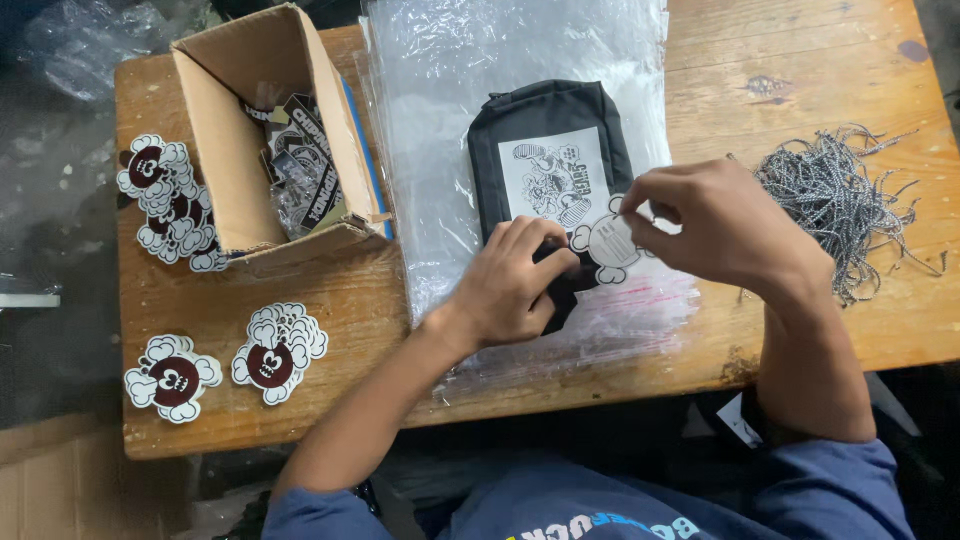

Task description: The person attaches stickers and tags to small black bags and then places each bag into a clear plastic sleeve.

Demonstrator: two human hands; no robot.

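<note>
A worn wooden table (800, 60) carries everything, and a stack of clear plastic bags (430, 90) runs from its far edge to near its front edge, a little left of the middle. On that plastic lies one black pouch (545, 110) with a white printed panel on its face, its lower end toward the person. An open cardboard box (235, 180) stands near the far left corner, with printed cards and small wrapped pieces inside; how many cannot be told. One tangle of grey string (840, 195) lies by the right edge. Die-cut cloud-shaped tags are spread along the left side: a pile (170, 200) overlapping at the left edge, too stacked to count, then two small heaps, one (172, 375) at the near left corner and one (278, 345) just beside it. The left hand (510, 285) is curled closed on the pouch's lower end, seemingly pinching its pull. The right hand (715, 225) pinches one more tag (608, 245), blank side up, between thumb and fingers, touching the pouch's lower right corner. I judge the work goes best if the left hand keeps the pouch pinned flat and steady while the right holds the tag by its edge, so it neither bends nor twists.
</note>
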